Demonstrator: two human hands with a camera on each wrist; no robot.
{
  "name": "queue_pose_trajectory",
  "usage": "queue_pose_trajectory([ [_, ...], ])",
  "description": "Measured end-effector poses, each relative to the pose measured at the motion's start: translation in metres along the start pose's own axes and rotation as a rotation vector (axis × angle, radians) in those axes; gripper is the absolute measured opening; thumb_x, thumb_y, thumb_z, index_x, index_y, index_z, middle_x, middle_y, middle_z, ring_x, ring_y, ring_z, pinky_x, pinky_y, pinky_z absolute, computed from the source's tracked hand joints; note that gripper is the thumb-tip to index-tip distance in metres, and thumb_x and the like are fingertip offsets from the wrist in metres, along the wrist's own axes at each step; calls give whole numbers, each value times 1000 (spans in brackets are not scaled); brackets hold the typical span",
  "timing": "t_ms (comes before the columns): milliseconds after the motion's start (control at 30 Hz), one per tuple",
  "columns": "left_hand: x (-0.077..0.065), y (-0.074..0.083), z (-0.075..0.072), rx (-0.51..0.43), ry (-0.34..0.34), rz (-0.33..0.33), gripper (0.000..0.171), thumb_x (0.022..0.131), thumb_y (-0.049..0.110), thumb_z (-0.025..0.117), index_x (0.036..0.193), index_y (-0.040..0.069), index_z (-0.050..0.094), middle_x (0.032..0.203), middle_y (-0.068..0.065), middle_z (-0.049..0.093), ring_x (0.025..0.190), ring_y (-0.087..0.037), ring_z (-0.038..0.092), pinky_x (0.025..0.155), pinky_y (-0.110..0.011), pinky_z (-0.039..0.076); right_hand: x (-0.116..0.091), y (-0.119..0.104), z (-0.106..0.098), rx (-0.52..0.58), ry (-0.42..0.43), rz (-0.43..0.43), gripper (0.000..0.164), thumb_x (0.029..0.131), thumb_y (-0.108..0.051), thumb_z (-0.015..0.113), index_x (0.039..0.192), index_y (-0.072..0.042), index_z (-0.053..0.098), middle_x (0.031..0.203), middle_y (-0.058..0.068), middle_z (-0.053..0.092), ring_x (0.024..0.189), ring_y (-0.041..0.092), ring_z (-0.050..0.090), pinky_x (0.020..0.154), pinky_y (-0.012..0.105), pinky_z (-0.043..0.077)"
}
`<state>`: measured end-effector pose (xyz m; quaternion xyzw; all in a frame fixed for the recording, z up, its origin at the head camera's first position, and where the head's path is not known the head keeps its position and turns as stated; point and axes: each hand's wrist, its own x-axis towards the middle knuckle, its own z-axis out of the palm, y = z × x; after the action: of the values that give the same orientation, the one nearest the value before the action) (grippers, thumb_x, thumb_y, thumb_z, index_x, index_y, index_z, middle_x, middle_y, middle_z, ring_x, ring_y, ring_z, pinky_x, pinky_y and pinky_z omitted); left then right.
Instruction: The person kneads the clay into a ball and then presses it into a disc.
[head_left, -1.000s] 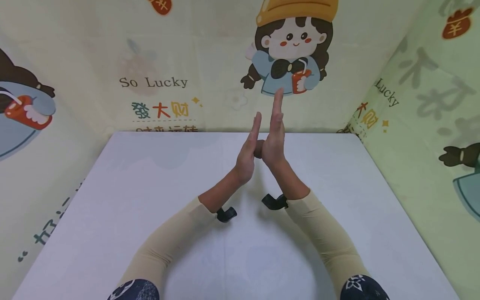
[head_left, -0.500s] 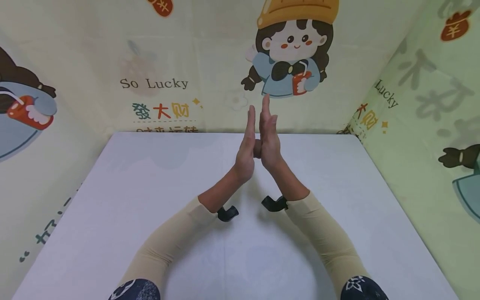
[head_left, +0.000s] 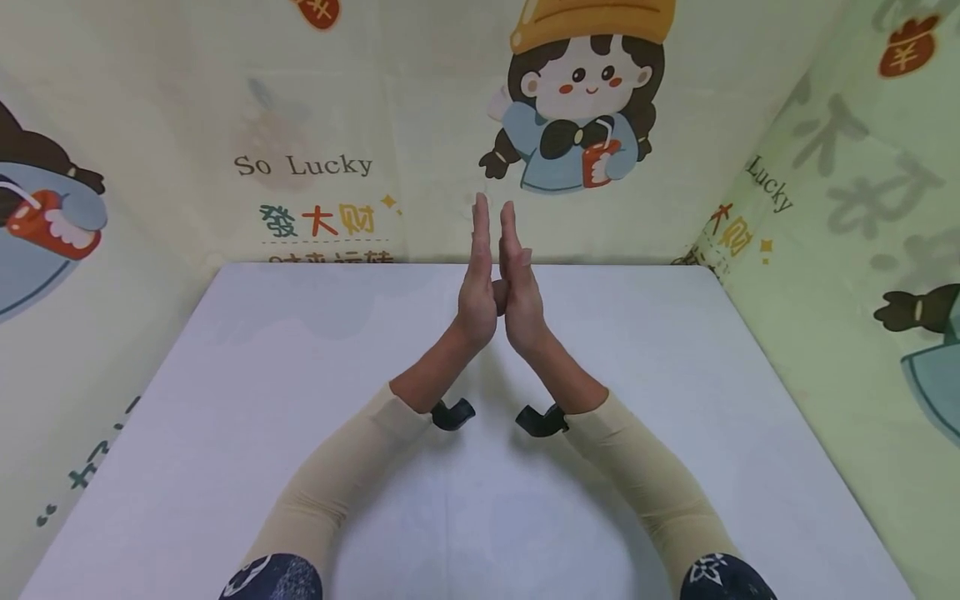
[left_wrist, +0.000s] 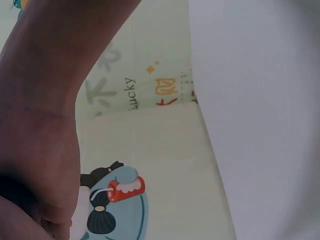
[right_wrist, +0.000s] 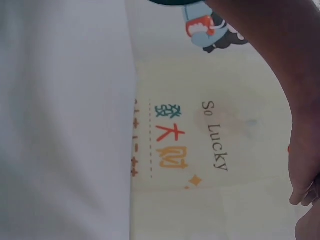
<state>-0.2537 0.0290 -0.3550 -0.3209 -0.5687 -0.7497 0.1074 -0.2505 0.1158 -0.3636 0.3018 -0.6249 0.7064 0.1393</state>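
A small rounded brown lump [head_left: 500, 297], its exact kind not clear, sits between the two palms above the far part of the white table. My left hand [head_left: 476, 293] presses on it from the left with fingers straight and pointing up. From the right, my right hand [head_left: 523, 298] presses its flat palm against the same lump, fingers also straight up. The fingertips of the two hands stand a little apart. Most of the lump is hidden by the palms. In the left wrist view, a dark patch of the lump [left_wrist: 17, 195] shows between the hands at the lower left.
The white table [head_left: 450, 508] stretches beneath both forearms. A patterned cloth [head_left: 435, 108] with cartoon figures and lettering hangs behind it and along both sides. Black wrist cameras [head_left: 453, 414] are strapped at the sleeve cuffs.
The right hand has slid back toward me along the left hand, so its fingertips are now slightly lower than the left's. Both hands have shifted slightly left, with the brown lump still between the palms.
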Motion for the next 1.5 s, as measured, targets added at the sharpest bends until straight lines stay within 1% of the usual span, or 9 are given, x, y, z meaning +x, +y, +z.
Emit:
queue_pose_trajectory([
  [267,8,-3,-7,5,44,-28,66,109,31,12,168,8,-6,176,-1,-12,156,1,-7,125,-29,0,-7,2,7,-28,-5,-9,90,108,-68,18,167,-4,1,176,4,-4,159,10,-2,127,33,2],
  [400,13,-6,-13,39,74,-31,65,110,30,13,168,5,-4,176,-5,-10,156,1,-6,124,-28,-2,-12,2,10,-35,-14,-7,86,109,-66,17,168,-5,-1,176,5,-7,159,10,5,126,34,9],
  [500,18,-7,-17,67,86,-37,65,110,31,14,168,6,-3,177,-5,-9,155,3,-6,124,-28,-3,-14,0,13,-45,-18,-3,81,111,-61,15,168,-7,-1,176,2,-8,158,8,5,126,34,10],
  [600,22,-9,-22,83,90,-51,65,111,32,14,169,7,-2,177,-3,-8,154,4,-6,124,-29,-4,-17,-1,15,-59,-14,-3,78,112,-59,15,168,-6,-2,176,1,-8,159,10,3,126,35,8],
  [633,23,-9,-23,86,87,-57,65,111,32,14,169,8,-2,177,-2,-8,154,4,-7,124,-29,-4,-17,-1,15,-65,-12,-4,77,112,-57,15,167,-5,-2,176,2,-9,159,8,-5,127,35,2],
  [833,22,-18,-24,80,35,-90,64,111,34,13,169,9,0,177,0,-7,156,1,-7,124,-30,-3,-18,-2,16,-67,23,-18,83,111,-61,17,167,-3,0,176,3,-8,159,9,-5,127,35,2],
  [1000,16,-25,-22,57,-11,-108,64,113,35,12,169,7,1,177,-4,-5,157,-2,-5,124,-28,0,-16,-4,14,-79,34,-47,83,111,-61,17,167,-3,-1,176,4,-9,159,11,-6,127,36,1],
  [1300,10,-24,-13,-5,-113,-134,63,112,33,11,169,6,2,177,-2,-3,157,-2,-8,125,-33,-3,-10,-12,8,-86,63,-122,83,111,-59,18,166,0,1,176,6,-3,160,13,0,127,37,1],
  [1500,5,-28,-8,9,-146,-122,63,111,30,10,168,3,4,177,-6,-3,158,-7,-7,125,-35,-2,-2,-17,2,-112,84,-158,85,110,-60,16,166,2,-1,176,8,-4,160,12,-1,127,37,0],
])
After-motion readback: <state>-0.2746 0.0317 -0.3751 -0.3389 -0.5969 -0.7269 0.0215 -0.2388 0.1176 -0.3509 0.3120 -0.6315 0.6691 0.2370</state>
